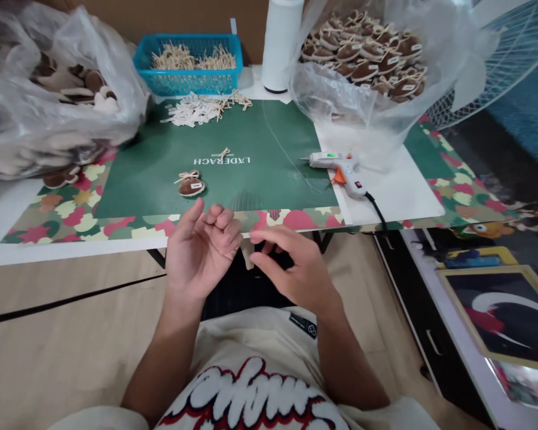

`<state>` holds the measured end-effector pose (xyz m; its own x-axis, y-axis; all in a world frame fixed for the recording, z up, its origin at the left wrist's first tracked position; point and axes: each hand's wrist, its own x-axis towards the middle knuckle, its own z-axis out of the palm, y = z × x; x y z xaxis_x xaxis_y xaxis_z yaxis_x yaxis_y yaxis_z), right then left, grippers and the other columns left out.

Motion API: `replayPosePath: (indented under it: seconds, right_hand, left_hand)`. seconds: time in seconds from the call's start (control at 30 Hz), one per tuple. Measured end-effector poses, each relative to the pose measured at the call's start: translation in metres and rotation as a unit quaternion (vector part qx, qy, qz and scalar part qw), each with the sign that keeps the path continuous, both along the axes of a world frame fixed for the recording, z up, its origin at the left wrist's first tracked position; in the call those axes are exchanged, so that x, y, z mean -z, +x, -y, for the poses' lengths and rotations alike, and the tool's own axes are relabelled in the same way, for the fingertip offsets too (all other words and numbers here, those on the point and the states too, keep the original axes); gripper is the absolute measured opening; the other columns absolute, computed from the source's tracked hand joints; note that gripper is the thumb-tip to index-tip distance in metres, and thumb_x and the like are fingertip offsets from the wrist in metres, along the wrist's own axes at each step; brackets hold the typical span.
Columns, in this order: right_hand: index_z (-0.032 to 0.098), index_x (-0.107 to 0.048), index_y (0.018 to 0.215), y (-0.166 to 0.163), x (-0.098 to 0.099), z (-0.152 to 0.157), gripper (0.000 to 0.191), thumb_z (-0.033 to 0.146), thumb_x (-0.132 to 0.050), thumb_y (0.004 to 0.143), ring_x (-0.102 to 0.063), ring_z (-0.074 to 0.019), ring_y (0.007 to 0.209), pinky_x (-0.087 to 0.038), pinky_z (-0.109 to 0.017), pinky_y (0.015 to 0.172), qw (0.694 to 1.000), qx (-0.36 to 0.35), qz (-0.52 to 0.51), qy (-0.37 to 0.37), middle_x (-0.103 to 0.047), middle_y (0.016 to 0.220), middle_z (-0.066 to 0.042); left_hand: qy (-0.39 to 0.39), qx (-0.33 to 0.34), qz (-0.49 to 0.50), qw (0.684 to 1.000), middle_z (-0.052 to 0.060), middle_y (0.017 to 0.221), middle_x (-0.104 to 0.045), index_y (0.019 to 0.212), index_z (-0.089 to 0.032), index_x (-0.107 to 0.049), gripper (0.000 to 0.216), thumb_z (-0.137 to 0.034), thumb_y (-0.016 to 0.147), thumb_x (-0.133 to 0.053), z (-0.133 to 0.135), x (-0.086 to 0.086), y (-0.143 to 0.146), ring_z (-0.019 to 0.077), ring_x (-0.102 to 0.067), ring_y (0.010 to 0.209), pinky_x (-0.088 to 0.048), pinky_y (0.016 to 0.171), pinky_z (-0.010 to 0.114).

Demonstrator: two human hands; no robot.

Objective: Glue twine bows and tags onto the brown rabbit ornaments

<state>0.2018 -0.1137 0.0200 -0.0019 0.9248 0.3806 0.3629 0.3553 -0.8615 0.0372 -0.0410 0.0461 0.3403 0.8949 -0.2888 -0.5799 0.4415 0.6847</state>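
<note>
My left hand is raised palm up just below the table's front edge, its fingers curled in and nothing visible in them. My right hand is beside it, thumb and forefinger pinched near a small pale tag between the two hands. A brown stuffed ornament with a string bow lies on the green mat just beyond my left hand. A loose string bow lies farther back on the mat.
A white glue gun lies right of the mat, cord trailing off the edge. Behind are a pile of white tags, a blue basket of bows and a white cylinder. Plastic bags of ornaments sit at left and right. A fan stands far right.
</note>
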Motion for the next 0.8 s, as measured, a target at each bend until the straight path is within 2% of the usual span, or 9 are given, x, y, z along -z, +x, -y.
replayPosePath:
  seconds: [0.1,0.2,0.27,0.4,0.57,0.63,0.8]
  right_hand:
    - [0.025,-0.076,0.110,-0.021,0.009,-0.009,0.012,0.026,-0.071,0.099,-0.074,-0.0167,0.080,-0.061,-0.033,0.080,0.997,0.042,0.003,0.066,-0.082,0.101,-0.003]
    - [0.027,-0.078,0.105,-0.025,0.014,-0.006,0.010,0.023,-0.070,0.099,-0.077,-0.0198,0.082,-0.061,-0.035,0.080,0.983,0.109,0.066,0.133,-0.084,0.098,-0.004]
    - [0.029,-0.079,0.102,-0.025,0.016,-0.005,0.013,0.021,-0.069,0.099,-0.078,-0.0211,0.084,-0.060,-0.036,0.078,0.975,0.129,0.099,0.150,-0.084,0.097,-0.004]
    - [0.027,-0.077,0.092,-0.024,0.016,-0.008,0.014,0.021,-0.066,0.098,-0.075,-0.0204,0.079,-0.058,-0.036,0.076,0.979,0.125,0.103,0.125,-0.082,0.089,-0.004]
    - [0.025,-0.070,0.082,-0.010,0.009,-0.014,0.016,0.024,-0.065,0.097,-0.064,-0.0150,0.068,-0.053,-0.032,0.064,0.993,0.093,-0.047,0.052,-0.073,0.076,0.000]
    - [0.024,-0.066,0.081,0.000,0.005,-0.019,0.020,0.029,-0.063,0.100,-0.061,-0.0146,0.068,-0.051,-0.031,0.063,0.991,0.079,-0.101,0.033,-0.069,0.075,0.000]
    - [0.026,-0.051,0.083,0.022,-0.007,-0.037,0.038,0.053,-0.045,0.109,-0.057,-0.0144,0.063,-0.054,-0.032,0.062,0.983,0.035,-0.181,0.013,-0.052,0.074,0.001]
  left_hand:
    - [0.010,-0.016,-0.014,1.000,0.000,0.068,-0.050,0.073,-0.021,-0.063,0.032,-0.044,0.090,-0.077,0.007,-0.003,0.001,0.0104,-0.037,0.055,-0.036,0.045,0.023]
    - [0.009,-0.035,-0.022,0.999,0.000,0.070,-0.051,0.073,-0.021,-0.064,0.031,-0.043,0.089,-0.078,0.010,-0.002,0.002,0.0102,-0.039,0.056,-0.040,0.047,0.024]
    - [0.016,-0.033,-0.038,0.999,0.001,0.071,-0.053,0.074,-0.020,-0.064,0.031,-0.044,0.091,-0.075,0.010,-0.001,0.004,0.0105,-0.043,0.056,-0.043,0.050,0.024]
    - [0.047,-0.018,-0.072,0.996,0.003,0.074,-0.058,0.077,-0.019,-0.067,0.028,-0.042,0.095,-0.070,0.007,0.001,0.004,0.0114,-0.052,0.059,-0.049,0.054,0.024]
    - [0.140,-0.064,-0.126,0.980,0.003,0.076,-0.064,0.078,-0.019,-0.074,0.017,-0.033,0.088,-0.076,0.003,0.007,-0.002,0.0127,-0.060,0.068,-0.056,0.068,0.025]
    - [0.171,-0.074,-0.143,0.972,0.004,0.078,-0.067,0.080,-0.019,-0.076,0.015,-0.032,0.085,-0.080,0.002,0.012,-0.005,0.0131,-0.062,0.070,-0.057,0.072,0.026]
    - [0.212,-0.054,-0.201,0.955,0.006,0.084,-0.072,0.091,-0.021,-0.082,0.013,-0.033,0.086,-0.083,0.006,0.025,-0.013,0.0163,-0.066,0.079,-0.054,0.069,0.026]
